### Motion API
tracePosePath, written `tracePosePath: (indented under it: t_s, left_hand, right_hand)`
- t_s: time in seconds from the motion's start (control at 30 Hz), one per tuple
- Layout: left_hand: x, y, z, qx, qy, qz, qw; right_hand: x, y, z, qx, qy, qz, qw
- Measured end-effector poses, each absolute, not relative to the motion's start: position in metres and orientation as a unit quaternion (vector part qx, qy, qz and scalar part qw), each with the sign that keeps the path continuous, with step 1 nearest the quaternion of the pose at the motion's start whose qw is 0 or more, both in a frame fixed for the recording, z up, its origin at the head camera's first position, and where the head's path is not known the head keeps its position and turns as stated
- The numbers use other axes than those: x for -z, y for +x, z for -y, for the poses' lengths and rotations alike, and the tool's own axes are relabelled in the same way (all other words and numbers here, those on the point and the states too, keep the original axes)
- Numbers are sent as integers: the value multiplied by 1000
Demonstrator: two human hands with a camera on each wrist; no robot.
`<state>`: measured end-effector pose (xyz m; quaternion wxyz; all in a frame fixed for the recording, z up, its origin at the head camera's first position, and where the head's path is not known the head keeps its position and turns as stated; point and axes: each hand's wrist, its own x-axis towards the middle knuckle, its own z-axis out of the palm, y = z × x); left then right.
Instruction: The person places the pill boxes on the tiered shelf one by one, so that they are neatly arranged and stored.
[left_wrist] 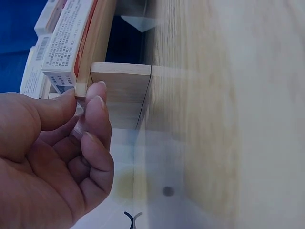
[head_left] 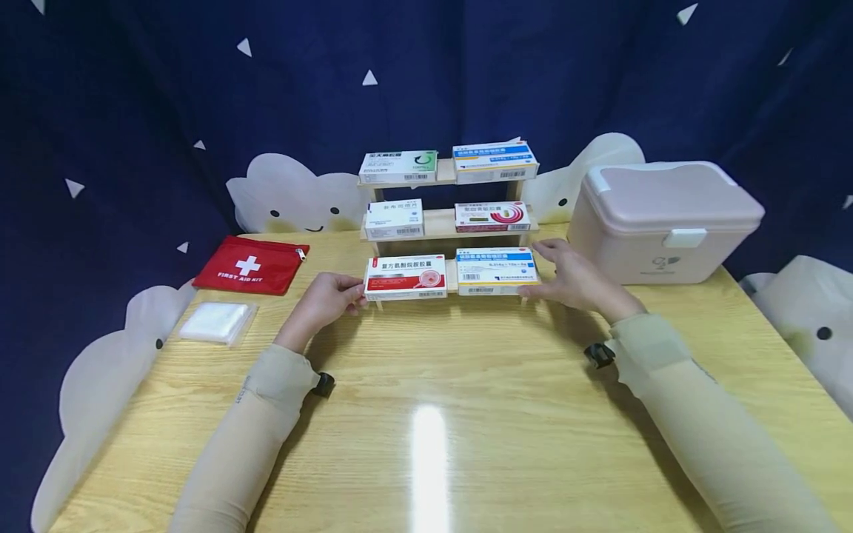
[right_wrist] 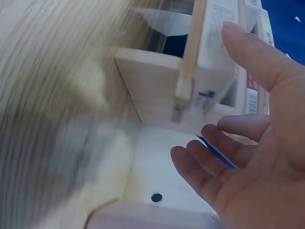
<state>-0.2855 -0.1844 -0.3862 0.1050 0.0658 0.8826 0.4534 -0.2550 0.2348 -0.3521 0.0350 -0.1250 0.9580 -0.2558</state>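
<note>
A wooden tiered shelf [head_left: 450, 222] stands at the middle of the table with medicine boxes on its three steps. At the lowest step's left end my left hand [head_left: 325, 302] pinches the board's edge between thumb and fingers, beside a red and white medicine box [head_left: 405, 277]. In the left wrist view, the thumb tip meets the board end [left_wrist: 82, 88] just under that box. My right hand [head_left: 578, 277] is at the other end, its fingers spread and loosely bent. Its thumb is close to a blue and white medicine box [head_left: 496, 271]; whether it touches is unclear.
On the right stands a lidded pale pink storage box [head_left: 660, 222], close behind my right hand. A red first aid pouch [head_left: 252, 265] and a clear-wrapped white packet [head_left: 216, 322] lie on the left. A dark blue curtain [head_left: 426, 74] hangs behind the table.
</note>
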Motion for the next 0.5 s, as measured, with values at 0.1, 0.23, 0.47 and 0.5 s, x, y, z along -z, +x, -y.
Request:
tracePosePath:
  t_s: [0.1, 0.23, 0.47, 0.5]
  left_hand:
    - [385, -285, 191, -449, 66, -885, 105]
    - [382, -285, 204, -434, 59, -892, 113]
    - [357, -270, 233, -367, 77, -926, 49]
    - [352, -266, 235, -358, 80, -930, 35]
  right_hand:
    - [343, -251, -240, 244, -141, -959, 14]
    - [327, -239, -253, 224, -142, -964, -4]
    - [314, -205, -284, 197, -154, -966, -66]
    - [314, -200, -288, 194, -160, -965, -77]
